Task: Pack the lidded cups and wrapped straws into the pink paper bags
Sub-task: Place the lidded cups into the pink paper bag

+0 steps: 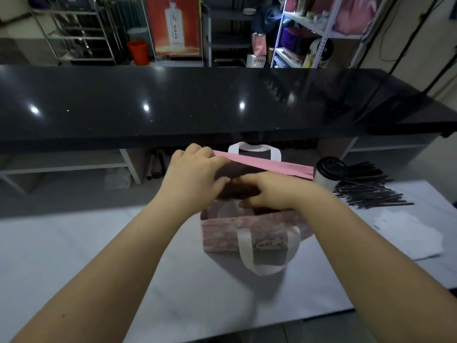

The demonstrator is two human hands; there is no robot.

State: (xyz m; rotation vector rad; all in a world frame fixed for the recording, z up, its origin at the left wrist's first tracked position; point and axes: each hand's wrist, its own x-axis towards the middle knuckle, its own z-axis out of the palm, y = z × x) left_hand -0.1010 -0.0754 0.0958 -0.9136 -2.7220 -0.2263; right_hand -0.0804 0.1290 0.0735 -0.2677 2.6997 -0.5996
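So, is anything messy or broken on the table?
Nothing looks spilled or broken. The pink bag stands upright, the left hand holding its far rim, the right hand at its mouth. The lidded cup stands upright. Only the wrapped straws lie in a loose, untidy heap beside it.

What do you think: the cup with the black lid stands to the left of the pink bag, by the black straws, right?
Not quite. The head view shows the cup with the black lid to the right of the pink bag, not to the left. It does stand by the black straws.
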